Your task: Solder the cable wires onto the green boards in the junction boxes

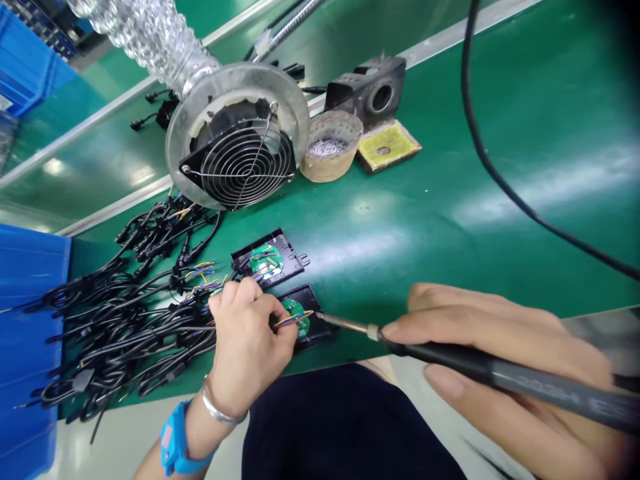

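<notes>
My right hand (505, 360) grips a soldering iron (450, 357) by its dark handle, with the metal tip pointing left. That tip meets, or comes very close to, the ends of several coloured wires (295, 319). Those wires are pinched in my left hand (253, 333), over a green circuit board (301, 325) in a black plastic case (311, 300). Just behind lies a second black case (293, 263) with its own green board (267, 261) and wires. Part of the nearer case is covered by my left hand.
Bundles of black cables (135, 327) lie at left beside a blue bin (27, 347). A fume extractor fan (240, 163) hangs over the bench (500, 253). Behind are a cup (330, 167), a yellow sponge (387, 148) and an iron stand (375, 93). A black cord (493, 170) loops at right.
</notes>
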